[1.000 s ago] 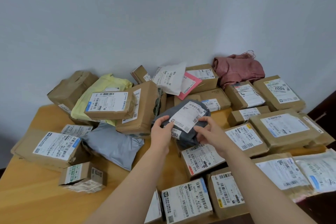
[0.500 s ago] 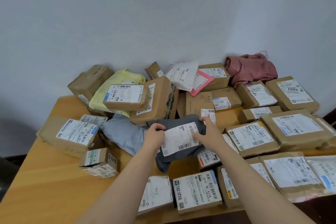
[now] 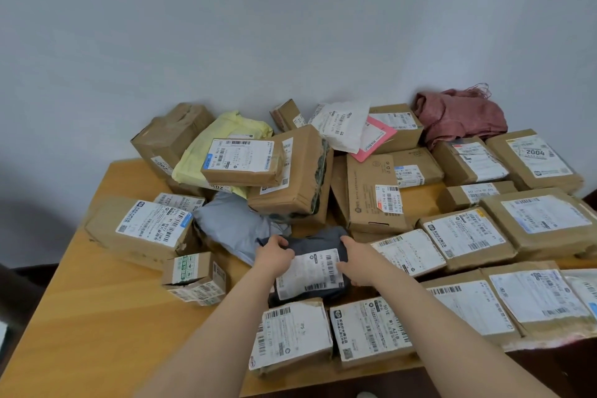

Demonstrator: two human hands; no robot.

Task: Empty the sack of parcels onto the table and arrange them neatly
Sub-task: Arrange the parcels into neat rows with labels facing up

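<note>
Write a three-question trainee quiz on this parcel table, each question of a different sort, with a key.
1. True or false: the left hand and the right hand both hold the dark grey bag.
2. Where does the box marked 2004 lie? A: far right. B: near left. C: between the hands.
3. Fill in: the crumpled cloth by the wall is ____ in colour.

Key: 1 true; 2 A; 3 pink.
</note>
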